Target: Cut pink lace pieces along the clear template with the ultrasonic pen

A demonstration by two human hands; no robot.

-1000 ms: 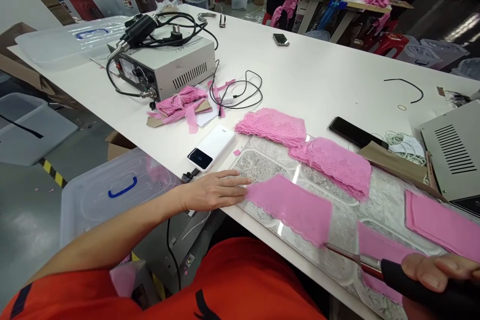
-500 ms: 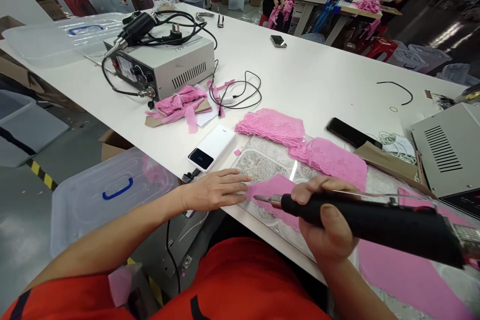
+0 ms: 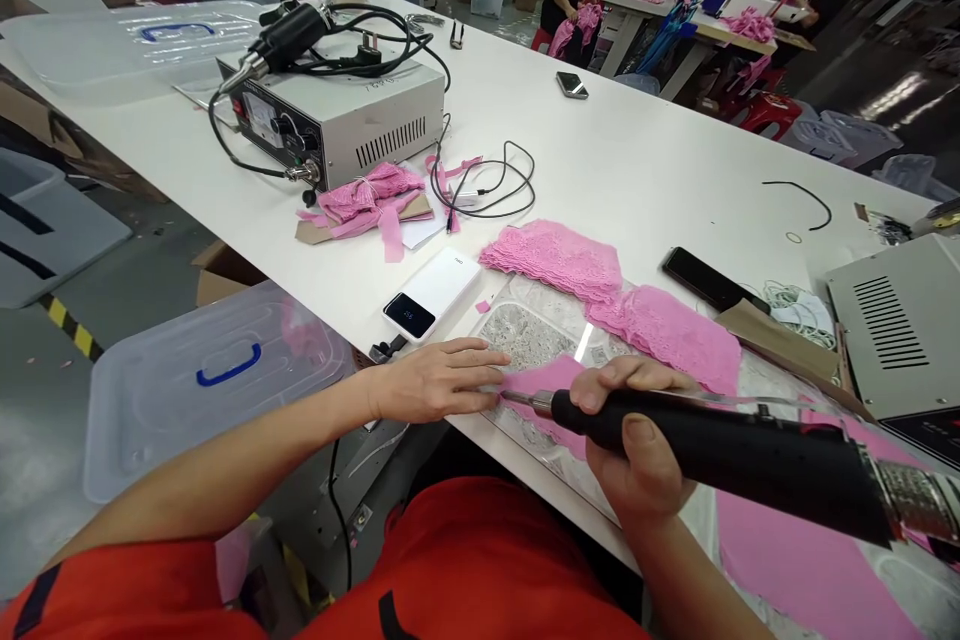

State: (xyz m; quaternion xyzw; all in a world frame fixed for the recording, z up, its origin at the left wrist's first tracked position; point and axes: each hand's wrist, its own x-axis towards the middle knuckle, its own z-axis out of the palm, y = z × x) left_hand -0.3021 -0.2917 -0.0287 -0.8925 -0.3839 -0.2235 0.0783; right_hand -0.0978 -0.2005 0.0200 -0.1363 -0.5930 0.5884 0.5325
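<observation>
Head view. Judging by the layout, seems early on this piece. Shows the metal tip (image 3: 525,402) of the black hand tool (image 3: 720,455) set at the left corner of the pink lace piece (image 3: 555,378), with no worked line to be made out on the lace, so most of it looks left to do. Cannot tell whether the two lace stacks (image 3: 555,258) beyond are finished or waiting; same for the flat pink sheets (image 3: 802,560) at the right.

Finds the right hand (image 3: 637,445) closed tight round the tool's handle, thumb on the near side, with the tool lying nearly level. Finds the left hand (image 3: 439,380) flat and open, gripping nothing, fingertips pressing the lace corner just beside the tip.

Places the lace piece on the clear patterned plate (image 3: 525,335) at the near edge of the white table (image 3: 637,160), between the two hands and partly hidden by the right one. Looks thin, limp and bright pink, lying flat without folds where visible.

Further off: a white power bank (image 3: 433,293) left of the plate, a grey control box (image 3: 337,115) with a second handpiece (image 3: 289,32) on top, a dark phone (image 3: 709,278).
</observation>
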